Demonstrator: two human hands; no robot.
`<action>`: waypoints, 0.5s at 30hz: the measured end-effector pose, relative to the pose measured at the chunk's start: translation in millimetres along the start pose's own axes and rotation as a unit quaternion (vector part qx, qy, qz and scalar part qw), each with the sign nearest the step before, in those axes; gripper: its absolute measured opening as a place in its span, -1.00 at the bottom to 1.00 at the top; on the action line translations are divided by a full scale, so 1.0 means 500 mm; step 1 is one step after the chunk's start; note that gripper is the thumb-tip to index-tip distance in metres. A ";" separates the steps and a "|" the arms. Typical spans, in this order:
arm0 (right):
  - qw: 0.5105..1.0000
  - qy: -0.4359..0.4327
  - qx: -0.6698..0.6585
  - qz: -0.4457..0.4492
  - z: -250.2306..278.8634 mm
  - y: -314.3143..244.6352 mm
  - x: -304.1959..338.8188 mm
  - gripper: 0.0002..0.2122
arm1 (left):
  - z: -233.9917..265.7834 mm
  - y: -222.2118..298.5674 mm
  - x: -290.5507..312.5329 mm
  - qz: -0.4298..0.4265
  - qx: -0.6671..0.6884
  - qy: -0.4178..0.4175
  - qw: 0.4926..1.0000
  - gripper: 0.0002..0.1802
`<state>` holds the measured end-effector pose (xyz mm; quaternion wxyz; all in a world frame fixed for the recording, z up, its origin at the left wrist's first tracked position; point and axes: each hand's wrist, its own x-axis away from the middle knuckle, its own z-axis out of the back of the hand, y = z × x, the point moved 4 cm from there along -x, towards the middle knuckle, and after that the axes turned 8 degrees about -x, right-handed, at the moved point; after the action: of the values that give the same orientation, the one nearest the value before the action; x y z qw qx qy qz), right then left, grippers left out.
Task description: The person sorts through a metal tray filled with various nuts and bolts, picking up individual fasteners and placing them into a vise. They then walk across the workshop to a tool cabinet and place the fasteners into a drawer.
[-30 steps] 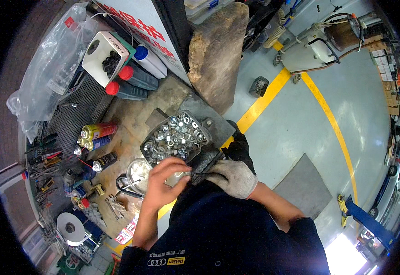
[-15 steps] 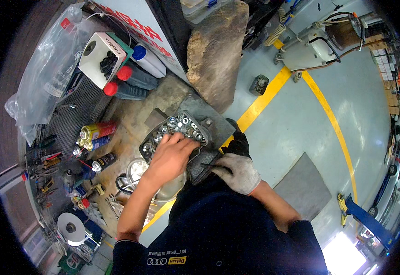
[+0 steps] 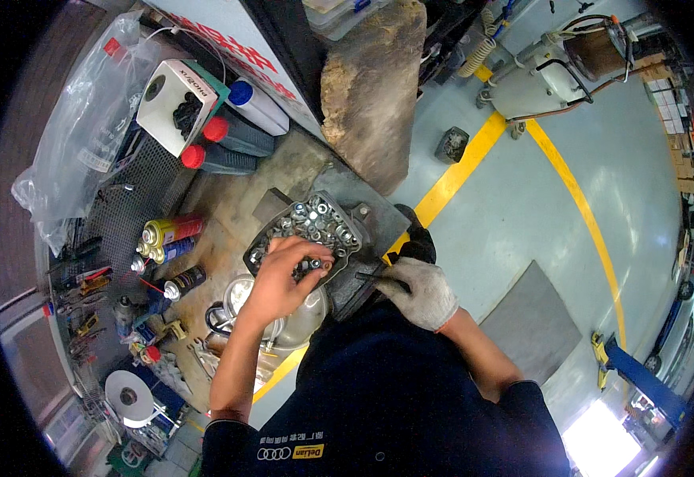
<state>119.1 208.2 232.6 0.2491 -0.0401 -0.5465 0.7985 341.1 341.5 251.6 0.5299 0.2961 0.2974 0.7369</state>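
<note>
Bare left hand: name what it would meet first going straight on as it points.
Probably the loose silvery metal nuts in the dark grey tray, just beyond the bare left hand; its height above them is unclear.

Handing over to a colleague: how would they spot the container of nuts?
At the brown workbench, look under the bare left hand. There sits a dark, squarish tray; unlike the shiny round dish nearby, it holds loose metal nuts.

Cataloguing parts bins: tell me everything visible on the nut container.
The container is dark grey, open-topped, roughly rectangular with rounded corners; metal or plastic, can't tell. It sits upright over the workbench, base hidden, filled with loose silvery nuts. The bare left hand overlaps its near edge; contact is unclear.
</note>
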 end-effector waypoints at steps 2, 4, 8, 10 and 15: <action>1.000 0.002 -0.005 0.003 -0.001 -0.004 -0.002 -0.74 | 0.003 -0.001 0.006 0.010 0.025 0.016 1.000 -0.72; 1.000 -0.006 0.006 0.001 0.000 -0.012 -0.006 -0.73 | 0.005 0.000 0.012 0.018 0.034 0.033 0.999 -0.72; 1.000 -0.019 0.019 -0.006 0.000 -0.014 -0.011 -0.73 | 0.004 0.001 0.019 0.044 0.073 0.049 0.995 -0.69; 1.000 -0.013 0.015 -0.003 0.003 -0.016 -0.012 -0.73 | 0.009 -0.001 0.023 0.049 0.044 0.020 0.998 -0.68; 1.000 0.017 0.008 -0.001 0.008 -0.005 -0.004 -0.74 | 0.034 0.011 0.028 -0.041 -0.141 0.019 0.989 -0.63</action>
<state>120.6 204.7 235.9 0.2592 -0.0508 -0.5363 0.8016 346.9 355.6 268.1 0.5901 0.1925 0.2123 0.7547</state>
